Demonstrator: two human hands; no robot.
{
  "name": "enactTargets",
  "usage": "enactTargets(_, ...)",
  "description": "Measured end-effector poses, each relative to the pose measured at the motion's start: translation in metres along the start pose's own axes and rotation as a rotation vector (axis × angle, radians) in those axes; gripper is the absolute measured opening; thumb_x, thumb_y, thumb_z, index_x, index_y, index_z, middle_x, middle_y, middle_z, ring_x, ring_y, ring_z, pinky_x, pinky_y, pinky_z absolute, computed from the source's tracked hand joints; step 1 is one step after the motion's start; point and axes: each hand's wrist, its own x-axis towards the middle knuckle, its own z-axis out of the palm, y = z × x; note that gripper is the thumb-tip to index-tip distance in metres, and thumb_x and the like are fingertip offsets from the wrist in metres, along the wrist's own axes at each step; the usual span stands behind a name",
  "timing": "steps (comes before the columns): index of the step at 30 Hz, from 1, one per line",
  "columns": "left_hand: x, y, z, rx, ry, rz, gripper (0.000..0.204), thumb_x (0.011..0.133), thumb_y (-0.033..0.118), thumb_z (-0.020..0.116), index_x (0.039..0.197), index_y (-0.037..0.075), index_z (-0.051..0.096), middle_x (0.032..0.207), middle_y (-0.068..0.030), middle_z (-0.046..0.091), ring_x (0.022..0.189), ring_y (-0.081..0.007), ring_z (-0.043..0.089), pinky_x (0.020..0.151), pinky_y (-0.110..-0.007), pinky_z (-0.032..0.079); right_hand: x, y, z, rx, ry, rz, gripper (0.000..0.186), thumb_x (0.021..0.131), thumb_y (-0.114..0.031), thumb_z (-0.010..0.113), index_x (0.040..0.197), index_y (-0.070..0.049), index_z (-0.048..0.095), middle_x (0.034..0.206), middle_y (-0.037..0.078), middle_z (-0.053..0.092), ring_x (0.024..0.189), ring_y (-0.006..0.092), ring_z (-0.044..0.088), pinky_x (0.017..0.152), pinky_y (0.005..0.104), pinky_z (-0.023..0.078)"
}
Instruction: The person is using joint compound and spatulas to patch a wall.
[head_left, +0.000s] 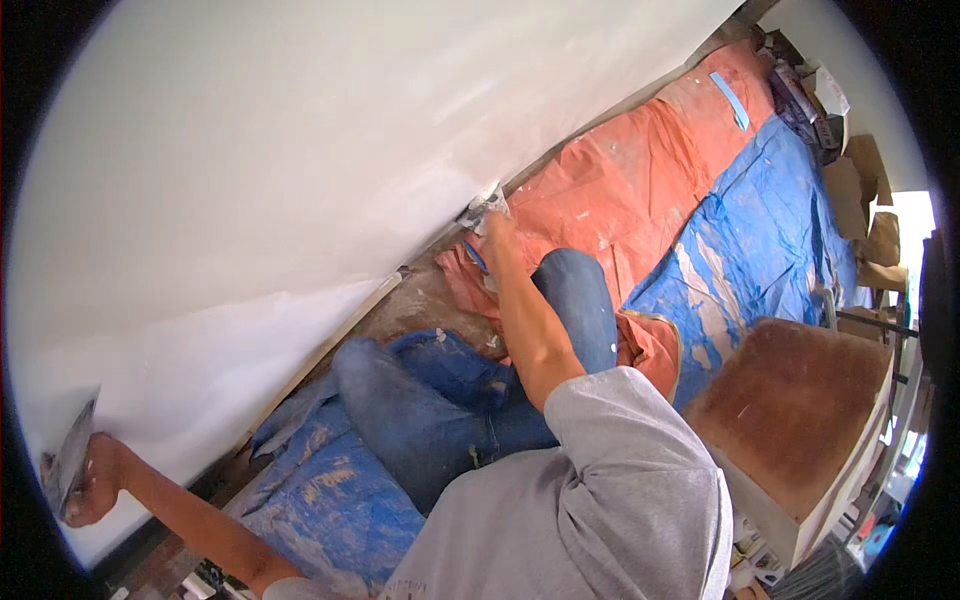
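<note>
I kneel in blue jeans [420,410] beside a white wall [300,150]. My left hand [95,482] reaches far out to the left and grips a wide metal filling blade [68,458], its edge laid flat against the wall's lower part. My right hand [497,232] stretches forward to the foot of the wall and holds a smaller putty knife [484,206] smeared with white filler, its blade touching the wall just above the floor. A blue handle shows under that wrist.
A blue tarp [760,230] and an orange tarp [630,180] cover the floor along the wall. A brown-topped wooden box [800,400] stands close at my right. Cardboard pieces [860,180] and clutter lie at the far right, and a blue strip [730,100] rests on the orange tarp.
</note>
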Motion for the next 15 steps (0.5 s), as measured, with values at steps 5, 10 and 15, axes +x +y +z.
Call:
enactTargets(5,-0.036,0.004,0.025,0.009,-0.049,-0.105,0.037,0.096,0.023,0.048,0.101,-0.013,0.055,0.089,-0.0244,0.067,0.075,-0.0323,0.07,0.065,-0.044,0.063,-0.03,-0.043,0.004,-0.042,0.066,-0.305,0.02,0.099,-0.015,0.058,0.111,-0.002,0.066,0.091,0.005,0.064,0.084,0.0166,0.061,0.069,0.0324,0.048)
enactTargets(10,-0.028,0.019,0.029,0.143,-0.097,-0.036,0.035,0.096,0.021,0.045,0.103,-0.011,0.057,0.092,-0.0223,0.067,0.074,-0.0289,0.069,0.064,-0.04,0.063,-0.157,-0.056,0.071,-0.182,-0.077,-0.684,0.033,0.099,-0.019,0.06,0.123,0.003,0.061,0.095,0.009,0.064,0.088,0.0206,0.061,0.08,0.0352,0.049)
enactTargets(15,-0.016,0.071,0.066,0.425,-0.095,0.236,0.027,0.096,0.017,0.051,0.103,-0.008,0.058,0.096,-0.0184,0.067,0.074,-0.0233,0.069,0.061,-0.034,0.061,-0.268,-0.047,0.118,-0.416,0.002,-1.237,0.044,0.091,0.002,0.057,0.135,0.0,0.057,0.118,0.018,0.059,0.108,0.0293,0.057,0.094,0.0374,0.045)
